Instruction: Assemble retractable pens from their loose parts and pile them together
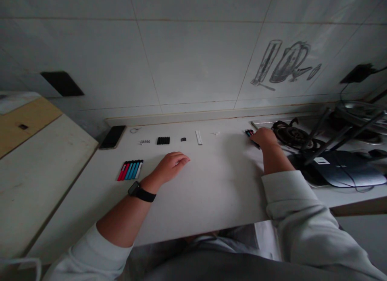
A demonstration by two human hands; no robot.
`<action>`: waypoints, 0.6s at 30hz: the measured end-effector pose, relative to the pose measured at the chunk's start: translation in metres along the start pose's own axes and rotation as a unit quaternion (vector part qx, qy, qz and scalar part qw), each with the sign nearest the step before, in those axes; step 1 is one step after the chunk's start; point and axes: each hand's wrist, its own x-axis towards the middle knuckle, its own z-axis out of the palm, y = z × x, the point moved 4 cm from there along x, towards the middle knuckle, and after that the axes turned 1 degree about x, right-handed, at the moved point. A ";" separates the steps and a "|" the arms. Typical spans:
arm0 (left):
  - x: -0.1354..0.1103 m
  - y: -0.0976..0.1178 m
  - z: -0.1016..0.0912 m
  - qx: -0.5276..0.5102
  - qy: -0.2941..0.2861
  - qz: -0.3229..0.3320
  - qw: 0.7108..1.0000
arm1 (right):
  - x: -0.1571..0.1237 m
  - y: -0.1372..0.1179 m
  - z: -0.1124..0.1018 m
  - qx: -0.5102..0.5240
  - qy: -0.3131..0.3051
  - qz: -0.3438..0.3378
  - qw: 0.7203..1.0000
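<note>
My left hand (171,167) rests on the white table with nothing in it, its fingers loosely extended. A row of red, blue and white pen barrels (130,170) with black ends lies to its left. Beyond it are small metal springs (145,142), a row of black sleeves (163,140), small black pieces (183,139), thin white refills (198,138) and tiny white parts (215,133). Off to the right, my right hand (264,138) is closed over a bunch of dark pens (249,132) with coloured parts; its fingertips are mostly hidden.
A phone (113,137) and a thin ring-like loop (135,130) lie at the back left of the table (208,192). Right of my right arm are a gas burner (292,134), a dark flat device (356,168) with cables, and a metal-legged rack (329,132). A tiled wall (196,63) stands behind.
</note>
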 end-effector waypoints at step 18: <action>0.000 0.001 0.000 0.005 0.002 -0.001 1.000 | -0.006 -0.005 -0.008 -0.010 0.010 0.026 1.000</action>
